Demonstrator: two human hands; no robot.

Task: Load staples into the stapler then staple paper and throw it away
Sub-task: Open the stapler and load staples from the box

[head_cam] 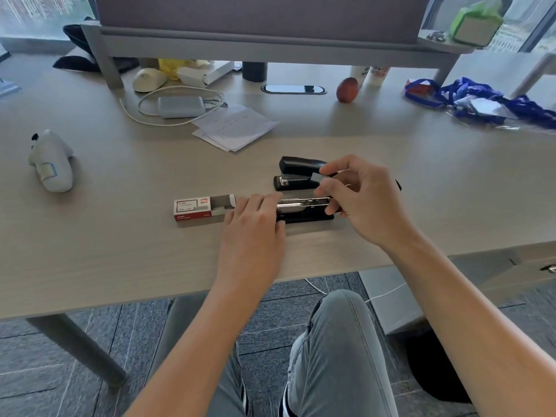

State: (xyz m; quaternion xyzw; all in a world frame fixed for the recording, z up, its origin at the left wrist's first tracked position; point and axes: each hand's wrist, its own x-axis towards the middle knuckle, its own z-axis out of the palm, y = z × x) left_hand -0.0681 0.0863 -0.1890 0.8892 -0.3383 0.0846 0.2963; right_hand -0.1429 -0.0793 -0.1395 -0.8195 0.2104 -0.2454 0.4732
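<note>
A black stapler lies open on the desk near the front edge, its metal staple channel facing up. My left hand grips the stapler's left end. My right hand hovers over its right end and pinches a short grey strip of staples between thumb and forefinger. A red and white staple box lies open just left of my left hand. A stack of white paper sheets rests farther back on the desk.
A second black stapler sits shut right behind the open one. Further off are a white toy at the left, a charger with cable, an apple, blue bags at the right, and a monitor shelf at the back.
</note>
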